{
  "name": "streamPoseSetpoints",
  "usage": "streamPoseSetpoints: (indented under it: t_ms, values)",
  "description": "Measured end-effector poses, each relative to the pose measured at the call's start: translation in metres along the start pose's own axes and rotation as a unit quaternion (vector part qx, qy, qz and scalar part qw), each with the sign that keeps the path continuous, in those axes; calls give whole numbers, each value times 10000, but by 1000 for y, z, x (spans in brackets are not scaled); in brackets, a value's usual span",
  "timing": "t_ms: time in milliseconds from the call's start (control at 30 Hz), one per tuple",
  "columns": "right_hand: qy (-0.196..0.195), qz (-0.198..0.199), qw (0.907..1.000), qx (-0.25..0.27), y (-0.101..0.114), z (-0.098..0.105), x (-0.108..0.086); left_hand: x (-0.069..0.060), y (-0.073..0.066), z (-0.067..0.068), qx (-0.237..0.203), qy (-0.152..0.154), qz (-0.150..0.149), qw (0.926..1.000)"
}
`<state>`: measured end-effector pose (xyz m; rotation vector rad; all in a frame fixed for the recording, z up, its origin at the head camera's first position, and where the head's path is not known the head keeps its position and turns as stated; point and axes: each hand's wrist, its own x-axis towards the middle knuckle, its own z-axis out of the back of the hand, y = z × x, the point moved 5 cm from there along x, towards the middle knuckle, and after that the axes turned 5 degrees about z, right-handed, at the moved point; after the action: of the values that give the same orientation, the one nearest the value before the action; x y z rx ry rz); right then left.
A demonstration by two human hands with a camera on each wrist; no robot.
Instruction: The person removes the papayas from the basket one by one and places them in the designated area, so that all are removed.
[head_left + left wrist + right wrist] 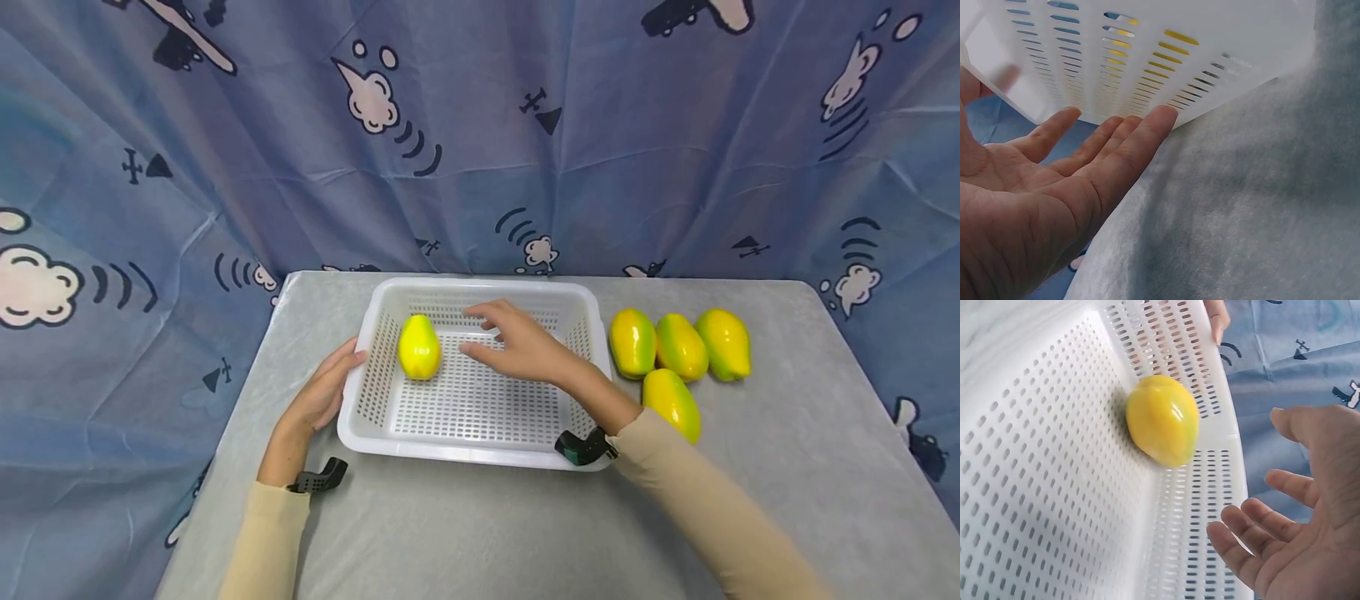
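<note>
A white perforated plastic basket (480, 454) rests on the table with one yellow-green papaya (419, 347) in its left part. At the basket's left side my left hand (327, 387) holds the rim. Its thumb lies over the edge, and the other fingers (1129, 150) touch the outer wall from below the rim. My right hand (517, 342) hovers over the middle of the basket, right of the papaya and apart from it. Its fingers are spread and loosely bent, with nothing between them. In the right wrist view the papaya (1163, 422) sits near the basket's end wall.
Several more papayas (680, 348) lie grouped on the grey-covered table (787, 467), just right of the basket. One papaya (671, 404) is closest to me, near my right forearm. A blue patterned curtain (480, 167) hangs behind the table and along its sides.
</note>
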<state>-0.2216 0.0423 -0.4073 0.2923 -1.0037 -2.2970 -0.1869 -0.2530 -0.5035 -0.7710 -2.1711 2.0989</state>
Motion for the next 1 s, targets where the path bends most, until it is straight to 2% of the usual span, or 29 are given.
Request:
streamPoseSetpoints:
  t_ms: [400,633,1000]
  values:
    - [480,23,9987,-184,-9,-22,24,1,1,1,16,-34,39,10000]
    - [545,-14,9985,-68,-10,-32,34,1,1,1,50,-68,81,9999]
    - [534,-663,9956,385,-7,-51,48,2,0,-1,54,-131,44,9999]
